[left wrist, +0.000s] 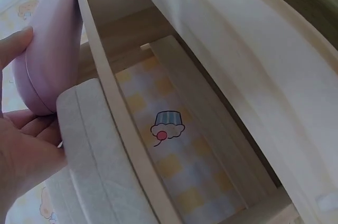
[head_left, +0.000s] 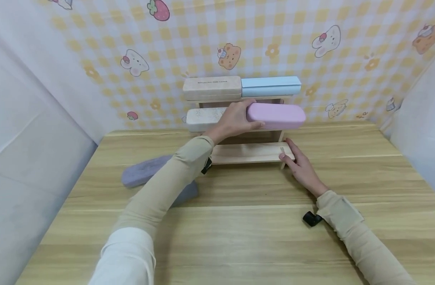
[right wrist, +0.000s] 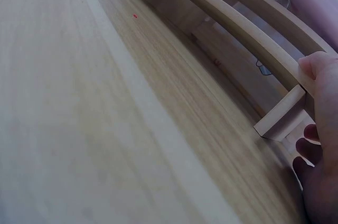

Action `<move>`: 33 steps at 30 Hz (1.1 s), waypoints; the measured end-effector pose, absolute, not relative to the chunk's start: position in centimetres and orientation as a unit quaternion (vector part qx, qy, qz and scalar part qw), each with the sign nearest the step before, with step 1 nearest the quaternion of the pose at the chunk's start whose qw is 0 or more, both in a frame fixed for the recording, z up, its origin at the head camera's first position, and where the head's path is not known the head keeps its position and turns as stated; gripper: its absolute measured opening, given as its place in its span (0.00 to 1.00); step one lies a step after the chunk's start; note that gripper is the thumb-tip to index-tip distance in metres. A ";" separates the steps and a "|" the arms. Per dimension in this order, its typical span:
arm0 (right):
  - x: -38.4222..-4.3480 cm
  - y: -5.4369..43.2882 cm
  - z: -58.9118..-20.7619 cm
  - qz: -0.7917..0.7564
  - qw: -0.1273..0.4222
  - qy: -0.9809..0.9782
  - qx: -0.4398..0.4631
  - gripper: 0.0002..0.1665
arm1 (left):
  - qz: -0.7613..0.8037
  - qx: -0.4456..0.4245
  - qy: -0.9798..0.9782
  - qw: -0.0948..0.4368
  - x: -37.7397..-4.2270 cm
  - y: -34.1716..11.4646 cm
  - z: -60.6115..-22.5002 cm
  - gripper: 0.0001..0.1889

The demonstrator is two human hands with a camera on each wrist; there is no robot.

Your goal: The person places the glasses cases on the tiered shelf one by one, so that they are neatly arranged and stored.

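My left hand (head_left: 233, 120) grips the left end of a pink glasses case (head_left: 277, 115) at the right part of the middle tier of a wooden stepped rack (head_left: 247, 153). In the left wrist view, thumb and fingers lie on opposite sides of the pink case (left wrist: 50, 49), close beside a whitish glasses case (left wrist: 100, 150). My right hand (head_left: 303, 168) holds the right end of the rack's lowest tier, thumb on top. The right wrist view shows that thumb on the board's end and the fingers partly curled beyond the rack's leg (right wrist: 282, 115).
On the top tier lie a beige case (head_left: 212, 88) with printed lettering and a light blue case (head_left: 271, 86). A greyish-purple case (head_left: 142, 172) and a blue-grey case (head_left: 186, 193) lie on the wooden table (head_left: 260, 237), partly behind my left arm. A checked cloth (head_left: 189, 43) hangs behind the rack.
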State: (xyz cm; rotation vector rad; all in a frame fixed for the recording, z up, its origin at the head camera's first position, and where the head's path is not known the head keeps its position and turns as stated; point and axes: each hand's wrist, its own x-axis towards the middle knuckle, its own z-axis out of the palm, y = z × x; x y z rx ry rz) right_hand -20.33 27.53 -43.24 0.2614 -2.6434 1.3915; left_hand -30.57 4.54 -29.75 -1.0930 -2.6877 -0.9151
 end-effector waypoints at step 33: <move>-20.3 27.6 -43.4 0.464 0.058 -0.880 0.078 0.40 | -0.114 -0.372 -0.921 -0.024 -31.6 5.4 -29.3 0.35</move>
